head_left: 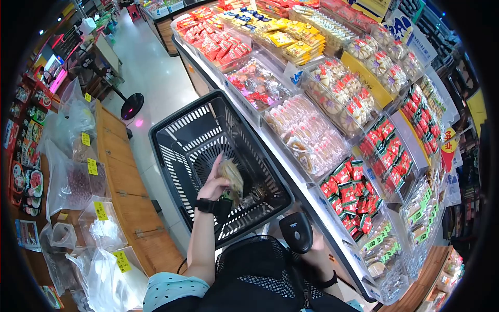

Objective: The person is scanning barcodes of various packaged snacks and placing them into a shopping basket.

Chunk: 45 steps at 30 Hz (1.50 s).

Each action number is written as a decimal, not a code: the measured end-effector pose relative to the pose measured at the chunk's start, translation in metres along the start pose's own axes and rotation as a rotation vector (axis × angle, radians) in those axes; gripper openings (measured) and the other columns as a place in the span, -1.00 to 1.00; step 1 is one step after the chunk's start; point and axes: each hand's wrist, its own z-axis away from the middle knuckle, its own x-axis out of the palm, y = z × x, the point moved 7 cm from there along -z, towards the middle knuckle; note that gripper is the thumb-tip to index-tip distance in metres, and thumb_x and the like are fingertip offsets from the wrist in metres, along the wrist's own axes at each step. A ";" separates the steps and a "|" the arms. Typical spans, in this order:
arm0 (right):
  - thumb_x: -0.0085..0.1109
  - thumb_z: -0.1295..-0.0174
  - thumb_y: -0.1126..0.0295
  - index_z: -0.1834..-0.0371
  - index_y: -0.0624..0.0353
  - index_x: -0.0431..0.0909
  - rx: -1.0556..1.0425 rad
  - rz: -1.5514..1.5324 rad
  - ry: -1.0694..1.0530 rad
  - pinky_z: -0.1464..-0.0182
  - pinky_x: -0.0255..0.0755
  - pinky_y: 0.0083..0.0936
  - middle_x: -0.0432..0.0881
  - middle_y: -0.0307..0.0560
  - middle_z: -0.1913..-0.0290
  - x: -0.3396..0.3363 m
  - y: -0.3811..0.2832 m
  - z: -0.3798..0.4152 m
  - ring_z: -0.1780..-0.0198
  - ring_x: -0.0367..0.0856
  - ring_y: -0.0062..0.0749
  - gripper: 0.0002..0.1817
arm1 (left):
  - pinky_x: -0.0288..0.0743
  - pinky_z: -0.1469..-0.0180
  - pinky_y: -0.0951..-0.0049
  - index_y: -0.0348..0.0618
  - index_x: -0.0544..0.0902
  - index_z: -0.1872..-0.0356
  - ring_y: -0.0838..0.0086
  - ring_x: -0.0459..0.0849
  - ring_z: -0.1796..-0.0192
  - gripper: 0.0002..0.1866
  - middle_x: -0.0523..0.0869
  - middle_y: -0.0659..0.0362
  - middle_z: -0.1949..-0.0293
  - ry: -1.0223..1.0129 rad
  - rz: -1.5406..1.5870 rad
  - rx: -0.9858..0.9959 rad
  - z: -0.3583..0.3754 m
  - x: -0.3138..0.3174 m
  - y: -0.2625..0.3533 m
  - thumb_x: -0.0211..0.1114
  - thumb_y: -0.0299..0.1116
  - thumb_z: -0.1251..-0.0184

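My left hand (214,186), with a black watch on its wrist, reaches into a black slotted basket (185,123). Its fingers are closed round a clear packet with pale contents (231,178). Below the packet, small wrapped items (255,196) lie inside the basket. My right hand (310,245) is at the basket's near right corner, partly behind a black rounded device (296,232); its fingers are hidden, so what it holds cannot be made out.
Tilted bins of wrapped snacks (306,136) line the right, their white edge beside the basket. On the left stands a wooden shelf (122,190) with plastic bags and yellow labels. A black round stand base (132,106) rests on the floor ahead.
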 end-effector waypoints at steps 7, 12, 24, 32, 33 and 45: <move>0.34 0.09 0.41 0.04 0.23 0.45 0.183 -0.340 -0.127 0.13 0.44 -0.48 0.61 -0.03 0.24 0.017 -0.003 -0.009 0.18 0.60 -0.34 -0.52 | -0.02 -0.35 0.08 0.01 -0.17 -0.39 0.05 -0.06 -0.41 0.21 0.13 0.04 -0.32 -0.622 0.327 0.280 0.073 0.095 0.056 0.37 -0.58 0.42; 0.35 0.07 0.40 -0.02 0.23 0.42 0.172 -0.473 -0.157 0.06 0.42 -0.50 0.61 -0.04 0.17 0.036 -0.017 -0.016 0.11 0.58 -0.39 -0.47 | -0.07 -0.36 0.13 0.04 -0.25 -0.39 0.11 -0.08 -0.42 0.25 0.13 0.05 -0.32 -0.700 0.300 0.245 0.081 0.105 0.039 0.37 -0.63 0.43; 0.30 0.00 0.53 0.07 0.27 0.44 0.369 -1.049 -0.055 0.23 0.47 -0.60 0.61 -0.14 0.29 0.023 -0.006 0.005 0.24 0.56 -0.59 -0.61 | 0.05 -0.30 0.31 0.01 -0.32 -0.39 0.26 0.14 -0.35 0.29 0.13 -0.04 -0.32 -0.852 -0.134 0.202 0.085 0.163 -0.002 0.48 -0.53 0.35; 0.27 -0.06 0.46 0.14 0.31 0.44 0.315 -0.965 0.025 0.37 0.46 -0.64 0.61 -0.18 0.42 -0.058 0.045 0.042 0.41 0.57 -0.60 -0.69 | 0.22 -0.23 0.33 0.05 -0.29 -0.38 0.32 0.29 -0.23 0.36 0.18 0.04 -0.28 -0.776 -0.314 -0.036 0.080 0.228 -0.069 0.57 -0.45 0.46; 0.27 -0.06 0.47 0.14 0.31 0.44 0.346 -0.993 0.122 0.36 0.47 -0.64 0.61 -0.17 0.41 -0.073 0.057 0.054 0.41 0.57 -0.60 -0.69 | 0.24 -0.22 0.33 0.05 -0.28 -0.38 0.33 0.30 -0.21 0.36 0.19 0.05 -0.28 -0.798 -0.319 -0.074 0.081 0.244 -0.081 0.58 -0.44 0.46; 0.13 -0.01 0.39 0.03 0.39 0.32 0.476 -1.160 0.966 0.48 0.35 -0.57 0.45 -0.05 0.57 -0.213 0.152 0.254 0.59 0.45 -0.37 -0.55 | 0.11 -0.24 0.22 -0.08 0.12 -0.31 0.14 0.20 -0.27 0.01 0.23 0.02 -0.22 -1.296 -1.075 0.474 0.164 0.481 -0.234 0.49 -0.38 0.31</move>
